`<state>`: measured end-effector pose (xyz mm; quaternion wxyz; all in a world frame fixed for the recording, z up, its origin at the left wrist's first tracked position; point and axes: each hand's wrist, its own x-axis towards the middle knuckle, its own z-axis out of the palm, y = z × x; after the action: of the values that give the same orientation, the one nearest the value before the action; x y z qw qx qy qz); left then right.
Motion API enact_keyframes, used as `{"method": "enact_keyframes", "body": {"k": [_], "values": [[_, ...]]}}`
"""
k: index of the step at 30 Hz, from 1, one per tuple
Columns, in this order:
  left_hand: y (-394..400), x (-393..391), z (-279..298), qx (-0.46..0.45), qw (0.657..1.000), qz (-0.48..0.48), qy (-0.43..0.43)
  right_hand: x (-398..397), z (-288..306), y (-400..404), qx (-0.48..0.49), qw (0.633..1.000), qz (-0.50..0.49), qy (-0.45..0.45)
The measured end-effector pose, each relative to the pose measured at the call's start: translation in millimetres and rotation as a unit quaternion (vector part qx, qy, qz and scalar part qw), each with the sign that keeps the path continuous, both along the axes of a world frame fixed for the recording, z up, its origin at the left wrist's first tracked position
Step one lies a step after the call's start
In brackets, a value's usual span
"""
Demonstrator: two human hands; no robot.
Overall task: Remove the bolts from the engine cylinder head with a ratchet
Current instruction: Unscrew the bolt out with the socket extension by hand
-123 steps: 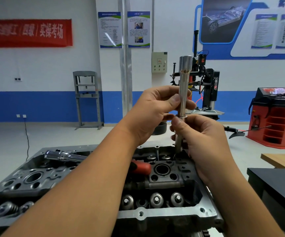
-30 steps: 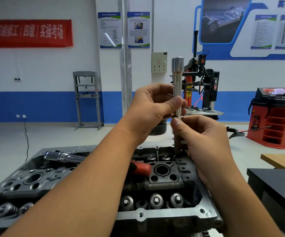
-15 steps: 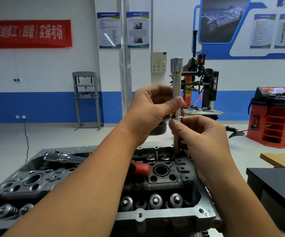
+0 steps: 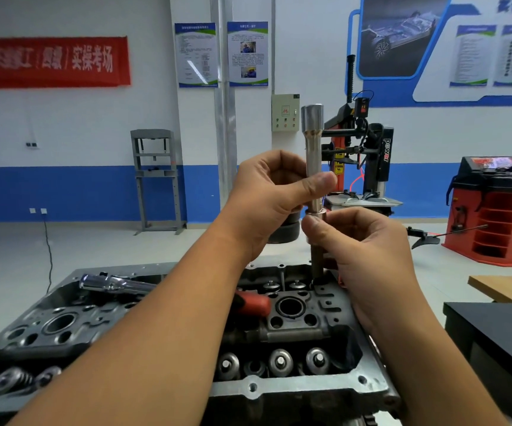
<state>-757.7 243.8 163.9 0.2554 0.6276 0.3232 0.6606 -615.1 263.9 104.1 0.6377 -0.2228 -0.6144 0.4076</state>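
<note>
- The left hand [image 4: 274,192] pinches a long silver socket extension [image 4: 313,155] between thumb and curled fingers, holding it upright over the far side of the cylinder head [image 4: 279,327]
- The right hand [image 4: 362,244] closes its thumb and fingers round the lower piece of the same tool, just under the collar where the two sections meet
- The tool's lower end [image 4: 317,269] goes down into a hole near the far right corner of the cylinder head; whether it is sitting on a bolt I cannot tell, since the bolt itself is hidden down there
- The ratchet [image 4: 116,284] lies loose on the far left part of the cylinder head, its chrome handle pointing left, its other end passing behind the left forearm; nobody is touching it
- A red handle [image 4: 253,304] pokes out beside the left forearm near the middle, resting on the casting
- Along the near edge, valve springs [image 4: 279,362] sit in a row, exposed
- My reading: this is a setup or hand-spinning step, with the extension placed at one bolt position and the ratchet not attached to it
- I can see no removed bolts lying anywhere, so how many are out I cannot say; at least this far-right position looks unfinished, and the ratchet work there remains to be done
- A black table [image 4: 494,327] stands just right of the cylinder head
</note>
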Motion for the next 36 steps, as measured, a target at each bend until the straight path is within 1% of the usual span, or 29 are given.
{"method": "enact_keyframes", "body": {"k": [2,5,6,8,13,15,18,21,25,28,30,33,36], "values": [[0.0,0.3,0.3,-0.012,1.0,-0.027,0.001,-0.3,0.4,0.1,-0.003,1.0,-0.003,0.003],[-2.0,2.0,-0.7,-0.041,0.993,-0.107,0.014,-2.5,0.6,-1.7,-0.007,1.0,0.0,0.014],[-1.5,1.6,-1.1,-0.042,0.993,-0.109,0.023,-2.5,0.4,-2.0,-0.008,1.0,0.001,0.017],[-1.3,1.8,-1.5,-0.029,0.995,-0.086,0.044,-2.1,0.0,-1.5,-0.008,1.0,0.004,0.012],[-1.9,-0.1,0.2,0.017,0.999,0.013,0.039,0.6,-0.1,-0.3,-0.003,1.0,0.002,0.003],[-1.2,-0.7,1.2,0.023,0.998,0.032,0.042,-0.2,0.0,0.0,-0.001,1.0,-0.01,-0.004],[-1.9,1.9,1.0,-0.014,0.998,-0.003,0.063,-2.7,-0.2,1.8,-0.005,1.0,-0.013,0.003],[-2.2,3.0,-0.4,-0.04,0.996,-0.041,0.061,-4.0,-0.3,3.1,-0.008,1.0,-0.01,0.004],[-4.4,1.5,0.3,-0.014,0.998,-0.019,0.062,-2.6,-0.2,1.3,0.008,1.0,0.006,-0.019],[-4.6,2.3,-0.1,-0.005,0.999,0.001,0.05,-1.2,-1.3,2.2,0.013,1.0,0.003,0.001],[-4.0,2.8,-0.4,-0.008,0.999,-0.02,0.039,-2.0,-1.5,3.2,0.013,1.0,0.0,0.004],[-2.5,2.0,-0.5,-0.024,0.996,-0.074,0.043,-2.9,-0.5,3.5,0.016,0.999,0.019,-0.021],[-2.2,0.4,-0.9,-0.011,0.997,-0.061,0.051,-2.8,-0.1,3.0,0.025,0.998,0.031,-0.048]]}}
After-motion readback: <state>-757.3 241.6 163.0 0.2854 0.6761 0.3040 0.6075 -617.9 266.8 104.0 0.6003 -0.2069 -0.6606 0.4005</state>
